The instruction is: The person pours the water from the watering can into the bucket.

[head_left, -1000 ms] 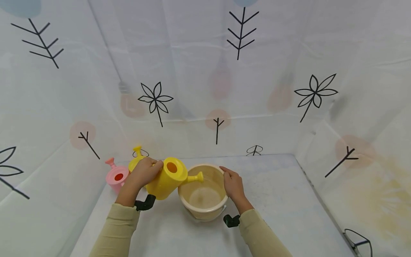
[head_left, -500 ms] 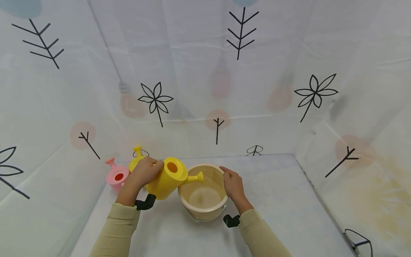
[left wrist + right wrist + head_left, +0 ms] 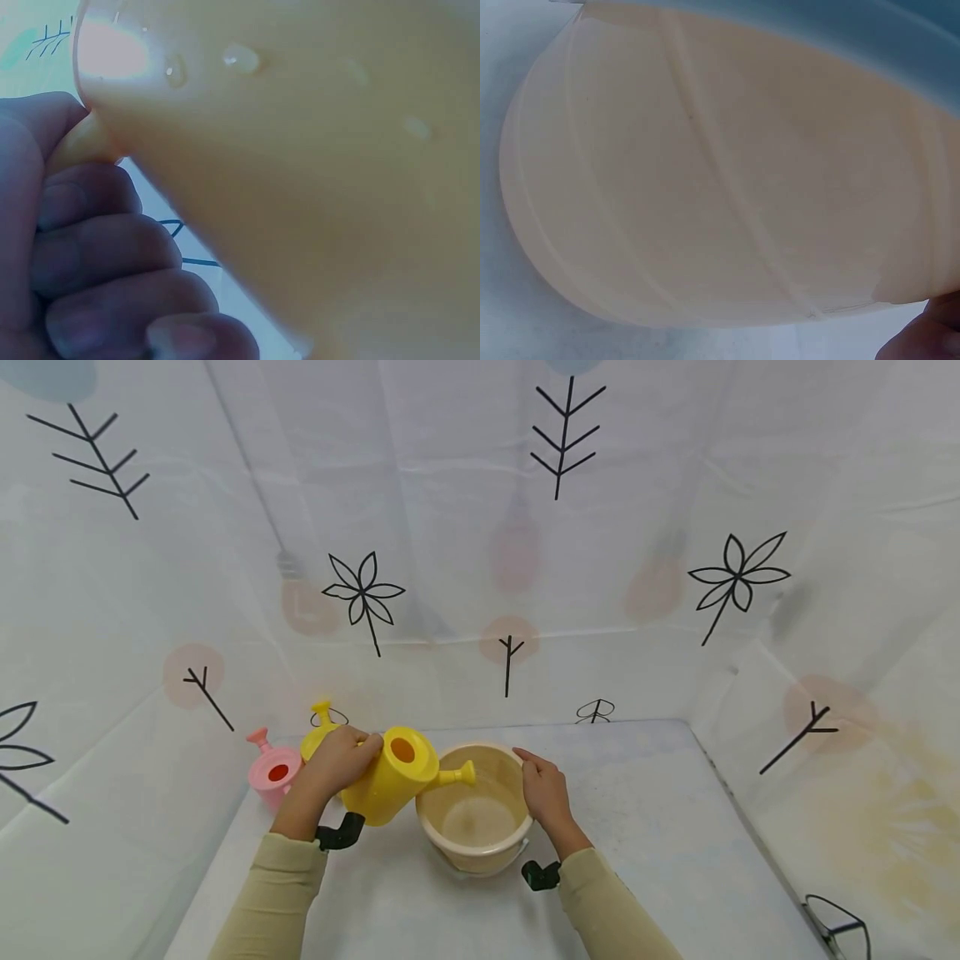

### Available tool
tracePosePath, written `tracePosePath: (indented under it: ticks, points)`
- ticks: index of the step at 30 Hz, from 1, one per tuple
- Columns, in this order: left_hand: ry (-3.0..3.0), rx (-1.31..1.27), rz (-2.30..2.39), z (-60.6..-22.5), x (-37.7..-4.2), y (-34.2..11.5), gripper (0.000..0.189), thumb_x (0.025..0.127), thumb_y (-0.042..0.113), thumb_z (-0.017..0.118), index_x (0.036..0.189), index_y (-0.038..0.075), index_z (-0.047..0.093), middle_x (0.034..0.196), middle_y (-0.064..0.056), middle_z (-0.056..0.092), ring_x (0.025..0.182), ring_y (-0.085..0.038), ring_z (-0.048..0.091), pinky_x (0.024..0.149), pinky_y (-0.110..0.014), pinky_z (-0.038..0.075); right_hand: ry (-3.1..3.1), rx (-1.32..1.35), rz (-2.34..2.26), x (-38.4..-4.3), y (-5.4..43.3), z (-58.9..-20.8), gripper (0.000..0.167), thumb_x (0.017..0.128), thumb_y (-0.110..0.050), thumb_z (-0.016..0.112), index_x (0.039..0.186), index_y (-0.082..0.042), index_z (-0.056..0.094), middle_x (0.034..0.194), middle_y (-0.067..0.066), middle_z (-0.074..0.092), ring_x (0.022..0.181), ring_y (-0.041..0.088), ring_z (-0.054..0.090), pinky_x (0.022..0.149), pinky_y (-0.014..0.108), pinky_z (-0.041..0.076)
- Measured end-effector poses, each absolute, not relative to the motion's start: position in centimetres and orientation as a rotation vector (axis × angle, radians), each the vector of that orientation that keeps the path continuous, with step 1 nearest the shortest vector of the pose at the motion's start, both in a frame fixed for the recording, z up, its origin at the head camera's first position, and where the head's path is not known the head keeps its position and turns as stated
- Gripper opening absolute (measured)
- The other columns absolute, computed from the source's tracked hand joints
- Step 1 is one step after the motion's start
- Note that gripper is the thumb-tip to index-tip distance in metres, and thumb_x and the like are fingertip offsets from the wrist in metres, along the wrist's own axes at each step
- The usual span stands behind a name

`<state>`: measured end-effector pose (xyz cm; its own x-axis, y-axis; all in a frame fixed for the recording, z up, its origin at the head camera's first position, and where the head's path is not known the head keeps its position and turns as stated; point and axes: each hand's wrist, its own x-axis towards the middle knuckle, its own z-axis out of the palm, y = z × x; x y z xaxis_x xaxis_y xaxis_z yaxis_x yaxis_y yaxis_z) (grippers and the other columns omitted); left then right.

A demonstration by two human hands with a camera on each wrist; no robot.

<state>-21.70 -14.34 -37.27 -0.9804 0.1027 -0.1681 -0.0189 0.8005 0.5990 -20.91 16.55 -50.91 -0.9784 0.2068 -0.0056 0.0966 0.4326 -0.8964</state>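
My left hand [image 3: 343, 763] grips the handle of a yellow watering can [image 3: 390, 781], fingers curled round it in the left wrist view. The can is held tilted, its spout over the opening of a beige bucket [image 3: 474, 858]. Drops of water cling to the can's wall [image 3: 300, 172] in the left wrist view. On the bucket's right side, my right hand [image 3: 546, 792] holds the rim. The right wrist view shows the bucket's ribbed outer wall [image 3: 705, 187] close up, with part of the right hand at the lower right corner.
Left of the bucket, a pink watering can [image 3: 272, 773] stands on the white-covered table [image 3: 645, 827]. A second yellow watering can [image 3: 312, 742] is partly hidden behind my left hand. White patterned sheets [image 3: 450, 568] enclose the back and both sides.
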Motion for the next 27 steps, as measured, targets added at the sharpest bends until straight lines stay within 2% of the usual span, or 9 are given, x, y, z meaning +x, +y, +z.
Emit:
tracePosePath:
  ticks: [5, 13, 20, 27]
  points:
    - [2.797, 0.067, 0.937, -37.29, -21.72, -14.37, 0.042, 0.092, 0.038, 0.043, 0.07, 0.008, 0.063, 0.071, -0.006, 0.061, 0.073, -0.021, 0.055, 0.064, -0.029, 0.044, -2.571, -0.275, 1.593, -20.88, 16.52, -50.91, 0.046, 0.098, -0.028, 0.029, 0.13, -0.027, 0.062, 0.083, 0.014, 0.068, 0.043, 0.014, 0.043, 0.046, 0.029, 0.039]
    - [2.799, 0.069, 0.938, -37.28, -21.71, -14.33, 0.042, 0.091, 0.038, 0.043, 0.07, 0.009, 0.064, 0.071, -0.006, 0.061, 0.072, -0.022, 0.056, 0.064, -0.029, 0.044, -2.559, -0.27, 1.601, -20.87, 16.55, -50.82, 0.046, 0.098, -0.027, 0.03, 0.13, -0.026, 0.062, 0.094, 0.014, 0.071, 0.047, 0.014, 0.051, 0.048, 0.029, 0.041]
    - [2.798, 0.071, 0.924, -37.17, -21.76, -14.26, 0.041, 0.091, 0.037, 0.043, 0.07, 0.009, 0.064, 0.072, -0.006, 0.061, 0.073, -0.022, 0.056, 0.065, -0.029, 0.044, -2.576, -0.286, 1.609, -20.78, 16.51, -50.7, 0.046, 0.098, -0.028, 0.028, 0.13, -0.03, 0.061, 0.072, 0.017, 0.062, 0.04, 0.014, 0.04, 0.045, 0.028, 0.038]
    - [2.805, 0.081, 0.91, -37.03, -21.68, -14.13, 0.042, 0.092, 0.038, 0.044, 0.071, 0.008, 0.063, 0.075, -0.007, 0.06, 0.074, -0.021, 0.055, 0.065, -0.029, 0.043, -2.581, -0.278, 1.6, -20.8, 16.57, -50.72, 0.045, 0.098, -0.028, 0.029, 0.13, -0.029, 0.061, 0.078, 0.017, 0.064, 0.043, 0.014, 0.042, 0.046, 0.028, 0.038]
